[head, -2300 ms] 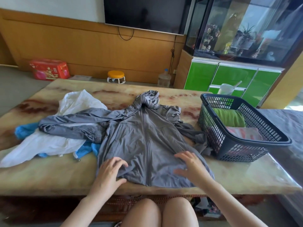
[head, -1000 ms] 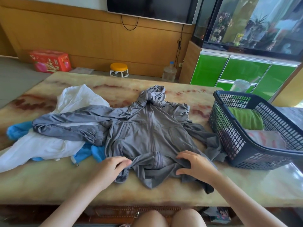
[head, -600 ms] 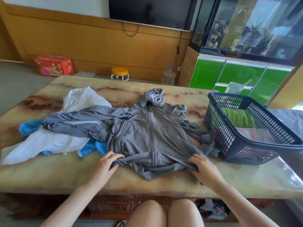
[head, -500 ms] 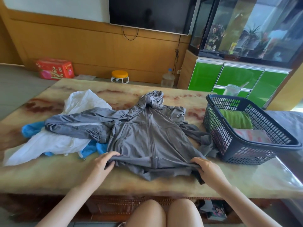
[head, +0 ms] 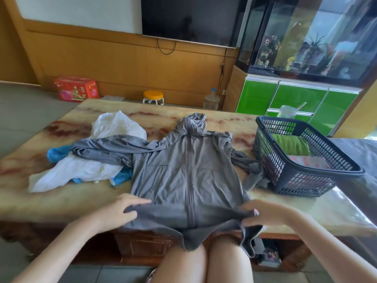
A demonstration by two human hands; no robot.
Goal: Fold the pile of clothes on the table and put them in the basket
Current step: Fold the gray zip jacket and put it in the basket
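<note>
Pinching jacket (head: 187, 176) hem at table (head: 61, 197) edge with left hand (head: 118, 211) and right hand (head: 265, 211); basket (head: 302, 180) beside its sleeve.

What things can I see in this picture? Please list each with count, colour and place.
grey hooded zip jacket: 1, grey, spread mid-table, hem over near edge
white crumpled garment: 1, white, table left, under jacket sleeve
blue garment: 1, blue, partly under white garment
dark plastic lattice basket: 1, navy, table right
folded green cloth: 1, green, in basket
folded pink-patterned cloth: 1, pink, in basket
marble table: 1, beige, red veins
red cardboard box: 1, red, floor by wall
left hand: 1, grips jacket hem
right hand: 1, grips jacket hem
</note>
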